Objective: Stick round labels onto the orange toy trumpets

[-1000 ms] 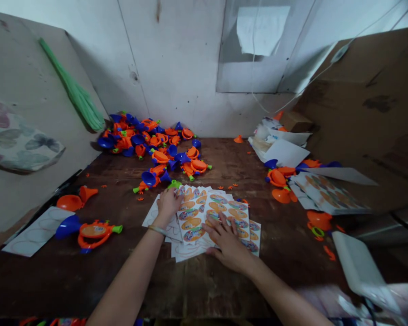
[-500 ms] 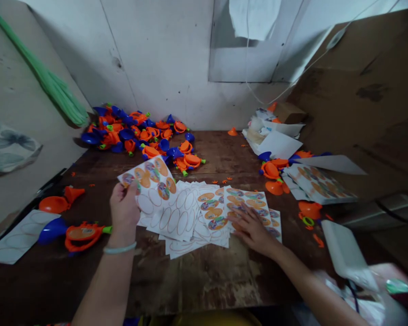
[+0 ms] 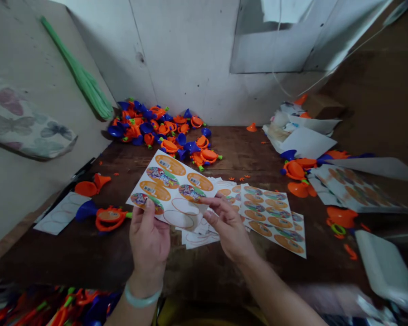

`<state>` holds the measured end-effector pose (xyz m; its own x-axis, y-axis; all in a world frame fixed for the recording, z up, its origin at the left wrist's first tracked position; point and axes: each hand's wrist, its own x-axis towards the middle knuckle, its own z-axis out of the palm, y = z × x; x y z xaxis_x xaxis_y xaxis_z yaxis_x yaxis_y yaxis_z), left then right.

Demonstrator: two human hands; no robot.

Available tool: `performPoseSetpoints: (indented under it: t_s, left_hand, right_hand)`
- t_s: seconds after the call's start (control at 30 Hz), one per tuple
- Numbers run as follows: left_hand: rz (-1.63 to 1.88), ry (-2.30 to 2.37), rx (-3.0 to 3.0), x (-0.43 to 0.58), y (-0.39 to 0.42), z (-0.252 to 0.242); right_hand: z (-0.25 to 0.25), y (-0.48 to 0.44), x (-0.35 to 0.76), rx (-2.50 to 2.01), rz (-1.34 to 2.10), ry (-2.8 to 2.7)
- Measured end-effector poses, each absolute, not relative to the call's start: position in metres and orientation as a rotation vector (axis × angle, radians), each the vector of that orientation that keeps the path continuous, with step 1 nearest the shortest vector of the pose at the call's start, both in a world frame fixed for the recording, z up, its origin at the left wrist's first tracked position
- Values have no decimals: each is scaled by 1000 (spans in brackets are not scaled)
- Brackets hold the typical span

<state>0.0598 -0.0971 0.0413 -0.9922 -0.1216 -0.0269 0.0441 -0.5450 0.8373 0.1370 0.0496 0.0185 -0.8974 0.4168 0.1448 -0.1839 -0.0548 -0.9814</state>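
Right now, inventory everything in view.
Held sticker sheet: one, white and orange, centre
Other sticker sheets: several, white and orange, centre right
Backing sheets: several, white, centre
Toy pile: many, orange, blue, green, back left
Lone toy: one, orange, blue, green, left
Outlined sheet: one, white, left
Toy cluster: several, orange, blue, right
Sheet stack: one, white and orange, right
Paper heap: one, whitish, back right
Strip bundle: one, green, left wall
Butterfly print: one, multicoloured, left wall
Cone: one, orange, back centre
Lower toys: many, orange, blue, bottom left
Table: one, brown, centre
Bracelet: one, pale green, left wrist
Left grip: one, bare, sheet's lower left
Right grip: one, bare, sheet's right
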Motion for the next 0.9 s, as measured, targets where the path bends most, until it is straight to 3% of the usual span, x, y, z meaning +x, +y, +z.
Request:
performPoseSetpoints:
  t_s: [0.1,0.2,0.33,0.5,0.6,0.77,0.9]
  left_hand:
    - [-2702,-1504,158,73,-108,35]
    - [-2628,-1526,63,70,-130,31]
    - [-2350,-1811,-159,49,-159,42]
    - [-2031,-1960,-376,41,-164,53]
    - [-2149,-1731,-215,57,-149,42]
    - [-2827,-1827,-187,79,-120,31]
    - [-2635,-1887,-66,62,-128,41]
  right_hand:
    - [20,46,123,-352,2089,-1626]
    - [24,56,118,-349,1926,-1686]
    - [39,71,119,-149,1681,-1996]
    - [49,71,116,-86,1714,-2014]
    - [43,52,112,-301,1764,-1694]
    - [19,3,129,-223,1993,-1559]
    - [13,11,163,-61,1789,-1971]
